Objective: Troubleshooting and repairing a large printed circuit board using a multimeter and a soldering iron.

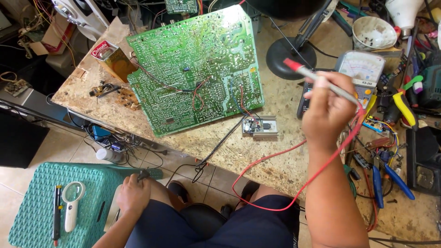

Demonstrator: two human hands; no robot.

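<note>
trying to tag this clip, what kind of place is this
Most likely an electronics repair bench. A large green circuit board lies solder side up on the worn worktop, the right hand holds a red test probe, and an analog multimeter sits among pliers and other tools.

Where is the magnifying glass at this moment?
In the head view, the magnifying glass lies at lower left on the teal woven stool, between a pen-like tool and the left hand.

A rectangular tin (114,59) with a red-and-white label lies at the bench's left edge beside the green board; a meter (359,69) with a pale dial face stands right.
</note>
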